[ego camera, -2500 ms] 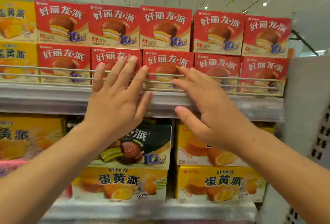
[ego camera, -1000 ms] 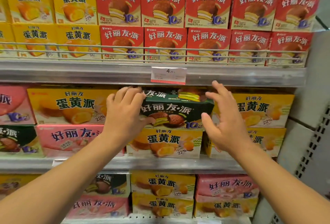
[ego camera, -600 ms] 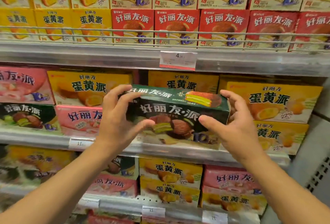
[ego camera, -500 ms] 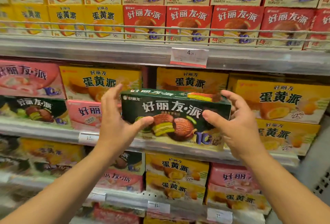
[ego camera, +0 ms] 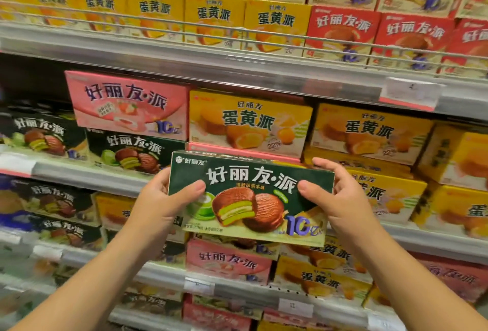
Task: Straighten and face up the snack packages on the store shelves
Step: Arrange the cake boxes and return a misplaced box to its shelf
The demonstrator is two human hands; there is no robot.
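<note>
From my seat the far left of the shelves [ego camera: 237, 66] is smeared with blur; the top row of boxes is cut off by the frame, and the price tag [ego camera: 410, 91] cannot be read; I can't see my fingers behind the green box [ego camera: 250, 196]. That box is held out in front of the middle shelf, clear of it, printed face toward me, long axis running left to right and nearly level; my left hand [ego camera: 161, 201] grips its left end, thumb on the front; my right hand [ego camera: 340, 198] grips the right end likewise. Behind it stand a pink box [ego camera: 126, 104] and a yellow box [ego camera: 248, 122].
</note>
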